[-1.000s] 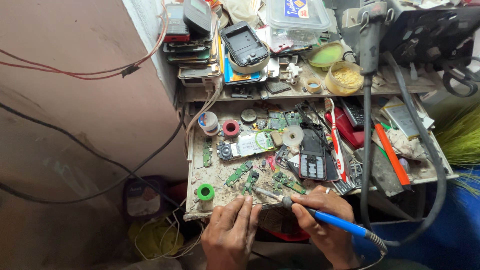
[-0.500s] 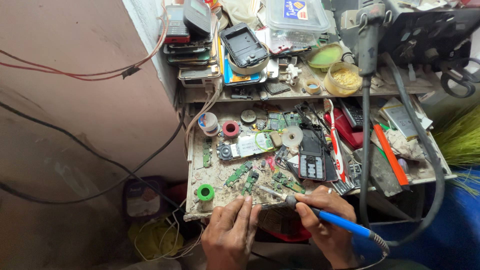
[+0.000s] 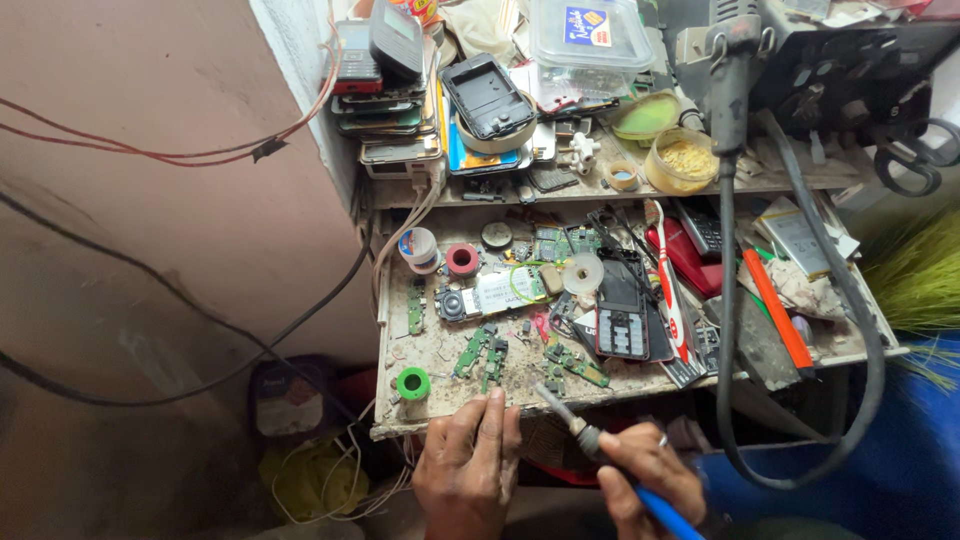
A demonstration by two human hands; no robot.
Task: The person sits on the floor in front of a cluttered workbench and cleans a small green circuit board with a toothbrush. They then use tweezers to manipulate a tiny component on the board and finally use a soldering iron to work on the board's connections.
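A clear rectangular plastic box with a blue label on its lid sits on the upper shelf, just beside a round yellow tub of granular paste. On the lower shelf, a white rectangular label plate lies near a red tape roll. A green solder spool stands at the front edge of the dusty workbench. My left hand rests at that edge, fingers held narrow and together (fingertips pressing the bench). My right hand is closed around the blue-handled soldering iron, its tip angled toward the small green circuit boards.
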